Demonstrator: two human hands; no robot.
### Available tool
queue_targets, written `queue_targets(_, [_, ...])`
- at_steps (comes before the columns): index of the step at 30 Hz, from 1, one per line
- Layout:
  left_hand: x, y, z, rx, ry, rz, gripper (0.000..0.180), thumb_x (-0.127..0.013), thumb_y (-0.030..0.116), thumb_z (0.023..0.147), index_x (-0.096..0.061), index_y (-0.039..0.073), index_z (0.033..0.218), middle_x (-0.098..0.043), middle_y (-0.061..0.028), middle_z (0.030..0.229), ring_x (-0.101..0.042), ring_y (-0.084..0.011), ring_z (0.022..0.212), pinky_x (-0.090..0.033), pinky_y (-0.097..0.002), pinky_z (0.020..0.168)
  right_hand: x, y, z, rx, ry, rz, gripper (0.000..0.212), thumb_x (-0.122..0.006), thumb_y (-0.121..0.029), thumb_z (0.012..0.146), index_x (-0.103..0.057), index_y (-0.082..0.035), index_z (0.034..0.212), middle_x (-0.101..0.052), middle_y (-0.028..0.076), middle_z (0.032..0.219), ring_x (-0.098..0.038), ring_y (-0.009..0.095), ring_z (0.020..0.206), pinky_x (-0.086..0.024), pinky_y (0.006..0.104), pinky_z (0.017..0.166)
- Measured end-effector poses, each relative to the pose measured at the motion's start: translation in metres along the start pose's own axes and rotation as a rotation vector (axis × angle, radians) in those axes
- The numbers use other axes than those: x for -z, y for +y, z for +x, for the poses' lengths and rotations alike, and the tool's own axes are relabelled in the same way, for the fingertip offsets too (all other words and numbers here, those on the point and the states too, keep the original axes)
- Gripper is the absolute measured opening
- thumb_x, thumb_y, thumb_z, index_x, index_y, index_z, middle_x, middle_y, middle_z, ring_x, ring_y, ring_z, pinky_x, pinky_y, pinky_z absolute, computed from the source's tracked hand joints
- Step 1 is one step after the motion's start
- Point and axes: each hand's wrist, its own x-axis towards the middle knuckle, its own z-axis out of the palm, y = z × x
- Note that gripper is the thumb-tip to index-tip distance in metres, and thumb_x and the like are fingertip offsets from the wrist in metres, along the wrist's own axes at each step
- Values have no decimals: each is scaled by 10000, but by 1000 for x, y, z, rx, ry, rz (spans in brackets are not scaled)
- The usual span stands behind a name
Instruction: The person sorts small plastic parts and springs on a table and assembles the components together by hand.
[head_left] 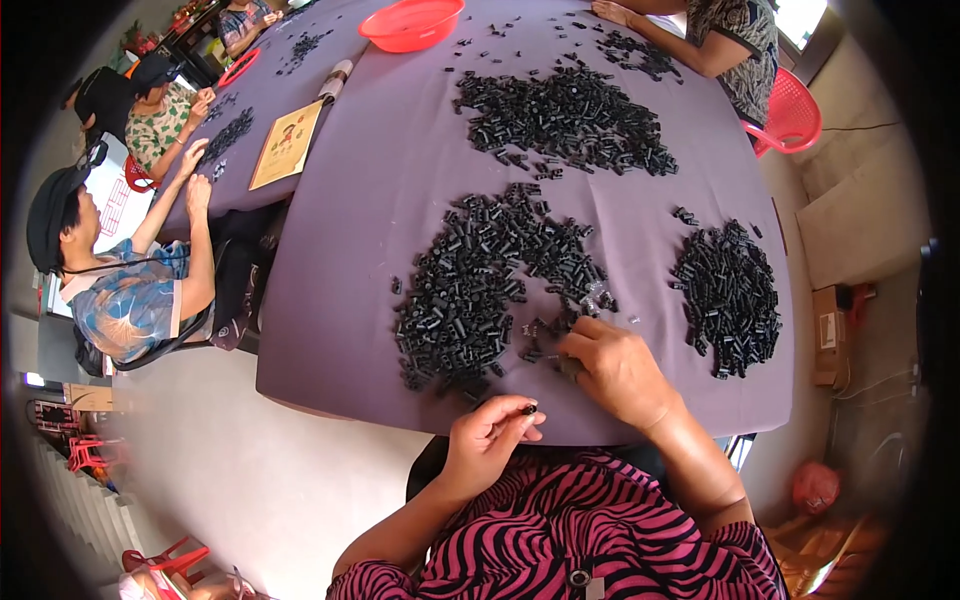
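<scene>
Black small cylindrical part (528,409) pinched in left hand (487,440) fingers, right hand (612,368) fingers curled, picking from the pile (480,285)

a single head-worn fisheye view looks steeply down and forward from close above the purple table (380,200), edges bending.

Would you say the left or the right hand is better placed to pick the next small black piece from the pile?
Probably the right hand: it already rests on the purple cloth at the pile of black pieces. The left hand is off the table edge, pinching one black piece.
</scene>
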Motion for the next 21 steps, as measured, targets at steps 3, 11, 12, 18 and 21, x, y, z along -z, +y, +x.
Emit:
queue_targets(3, [-2, -1, 0, -23, 3, -29, 203, -592, 9, 1011, -609, -49, 1205, -725, -124, 1049, -704, -141, 870, -581, -270, 804, -3, -6, -8, 34, -30, -43, 228, -677, -1, 707, -663, -50, 929, -617, 121, 933, -648, 348, 851, -544, 429, 731])
queue_targets(11, [-3, 1, 2, 30, 11, 9, 208, -603, 16, 1005, -615, -53, 1201, -721, -116, 1048, -704, -133, 872, -581, -267, 802, -1, -13, -23, 27, 96, 115, 238, -714, -12, 761, -637, -33, 985, -642, 131, 970, -663, 349, 876, -549, 413, 765])
queue_targets(12, [-3, 2, 2, 29, 14, 13, 208, -603, 16, 1005, -615, -53, 1201, -721, -116, 1048, -704, -133, 872, -581, -267, 802, 1, -16, -24, 30, 97, 118, 238, -714, -12, 761, -637, -33, 985, -642, 131, 970, -663, 349, 876, -549, 413, 765])
queue_targets(18, [-7, 1, 7, 60, 12, 29, 209, -601, 17, 1004, -611, -59, 1198, -719, -107, 1039, -704, -131, 874, -579, -267, 807, -9, 0, -33, -148, 81, 273, 293, -668, 60, 774, -630, -17, 1054, -658, 155, 968, -667, 380, 909, -548, 426, 790])
queue_targets(21, [-8, 0, 5, 91, 39, 46, 214, -589, 32, 1013, -597, -50, 1210, -719, -132, 1041, -700, -155, 853, -586, -288, 795, -3, 2, -47, -264, 172, 454, 319, -644, 85, 771, -661, -17, 1073, -662, 165, 998, -669, 381, 930, -544, 416, 821])
